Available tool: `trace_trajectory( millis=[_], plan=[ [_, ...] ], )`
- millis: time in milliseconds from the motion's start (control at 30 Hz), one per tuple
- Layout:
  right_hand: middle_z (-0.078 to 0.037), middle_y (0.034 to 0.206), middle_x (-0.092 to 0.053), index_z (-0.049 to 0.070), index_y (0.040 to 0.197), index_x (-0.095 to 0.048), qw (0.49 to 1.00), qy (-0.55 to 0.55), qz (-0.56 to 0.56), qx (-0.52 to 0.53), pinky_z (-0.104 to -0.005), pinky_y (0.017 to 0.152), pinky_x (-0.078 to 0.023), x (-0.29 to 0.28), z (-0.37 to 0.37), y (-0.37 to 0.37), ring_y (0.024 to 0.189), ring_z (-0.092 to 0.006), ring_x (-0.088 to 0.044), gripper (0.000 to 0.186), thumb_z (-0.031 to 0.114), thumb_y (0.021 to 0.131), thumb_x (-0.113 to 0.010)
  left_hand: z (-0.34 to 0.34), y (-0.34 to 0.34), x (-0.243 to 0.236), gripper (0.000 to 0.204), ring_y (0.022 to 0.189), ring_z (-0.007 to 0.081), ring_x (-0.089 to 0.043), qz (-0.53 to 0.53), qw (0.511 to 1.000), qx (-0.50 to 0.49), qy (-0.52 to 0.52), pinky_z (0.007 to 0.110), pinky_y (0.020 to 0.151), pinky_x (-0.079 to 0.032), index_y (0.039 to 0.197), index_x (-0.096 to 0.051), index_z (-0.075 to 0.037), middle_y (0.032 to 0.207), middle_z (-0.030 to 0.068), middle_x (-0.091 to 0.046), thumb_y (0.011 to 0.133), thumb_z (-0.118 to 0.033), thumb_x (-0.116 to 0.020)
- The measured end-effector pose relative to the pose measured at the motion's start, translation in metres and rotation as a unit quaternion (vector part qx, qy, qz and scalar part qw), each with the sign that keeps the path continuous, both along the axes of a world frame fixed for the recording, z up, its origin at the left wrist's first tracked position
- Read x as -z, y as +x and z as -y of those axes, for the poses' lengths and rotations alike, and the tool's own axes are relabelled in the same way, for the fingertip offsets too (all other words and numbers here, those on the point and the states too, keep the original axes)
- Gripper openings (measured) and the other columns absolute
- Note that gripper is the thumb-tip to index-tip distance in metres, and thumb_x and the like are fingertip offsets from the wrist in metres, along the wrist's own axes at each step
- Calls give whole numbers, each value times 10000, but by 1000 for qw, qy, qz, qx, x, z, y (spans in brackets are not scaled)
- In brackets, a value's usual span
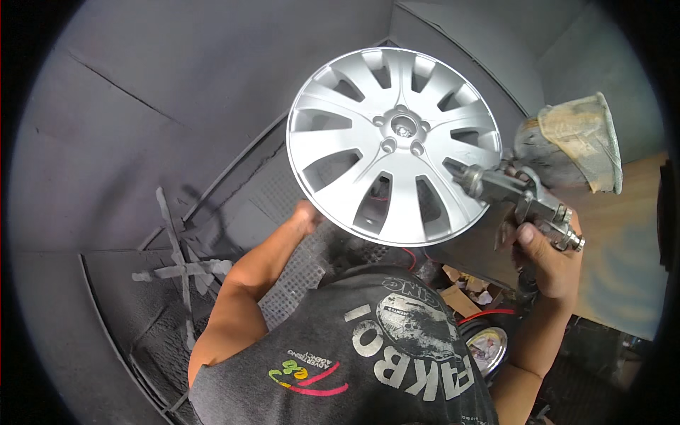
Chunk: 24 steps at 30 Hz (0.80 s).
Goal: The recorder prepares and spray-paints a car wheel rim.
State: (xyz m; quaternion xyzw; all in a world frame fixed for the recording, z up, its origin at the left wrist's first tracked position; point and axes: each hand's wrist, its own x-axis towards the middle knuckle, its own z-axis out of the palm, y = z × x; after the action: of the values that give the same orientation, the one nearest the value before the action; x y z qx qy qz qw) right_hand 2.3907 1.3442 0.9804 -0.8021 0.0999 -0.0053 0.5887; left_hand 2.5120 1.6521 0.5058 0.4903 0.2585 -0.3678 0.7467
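A silver wheel rim [340, 152] with several spokes faces up in the middle of the view. My right hand [549, 258] is closed around a metal spray gun [528, 198], thumb across its back end. The gun's nozzle points left, over the right part of the rim. A paint cup [574, 145], smeared and wrapped with beige tape, sits by the gun at the far right. My left hand [307, 214] is at the rim's lower left edge, partly behind it. Its fingers are hidden, so its grip does not show.
Grey walls [177, 64] enclose the work spot. At lower left stands a paint-crusted cross-shaped stand [184, 269]. A perforated floor panel [287, 283] lies below the rim. Cardboard scraps [460, 301], a red hose [489, 313] and a round metal container [489, 347] are by my right forearm.
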Motion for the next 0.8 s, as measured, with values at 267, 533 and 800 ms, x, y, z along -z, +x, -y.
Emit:
trace_trajectory(
  millis=[267,533,800],
  plan=[
    [0,763,-604,-24,1298,-624,986,-142,67,47,-222,540,-413,-6,15,36,624,-70,-539,402,120,929,-694,94,-89,-26,351,1198,242,-529,-126,987,92,-36,502,956,-462,1327,-533,-167,1375,56,-554,1034,-358,-506],
    [12,694,-594,25,962,-653,952,-261,-4,158,-237,487,-389,-19,102,45,549,-52,-489,228,251,960,-681,43,-23,71,309,976,241,-658,-145,971,92,-167,407,883,-548,1202,-629,-57,1180,126,-664,1029,-302,-552],
    [34,726,-583,21,1024,-671,906,-231,-84,345,-239,551,-389,57,-58,-2,608,-52,-488,222,219,933,-716,-55,166,98,416,1198,210,-609,-40,981,173,-79,404,1048,-476,1299,-606,-116,1300,52,-653,995,-401,-590]
  ],
)
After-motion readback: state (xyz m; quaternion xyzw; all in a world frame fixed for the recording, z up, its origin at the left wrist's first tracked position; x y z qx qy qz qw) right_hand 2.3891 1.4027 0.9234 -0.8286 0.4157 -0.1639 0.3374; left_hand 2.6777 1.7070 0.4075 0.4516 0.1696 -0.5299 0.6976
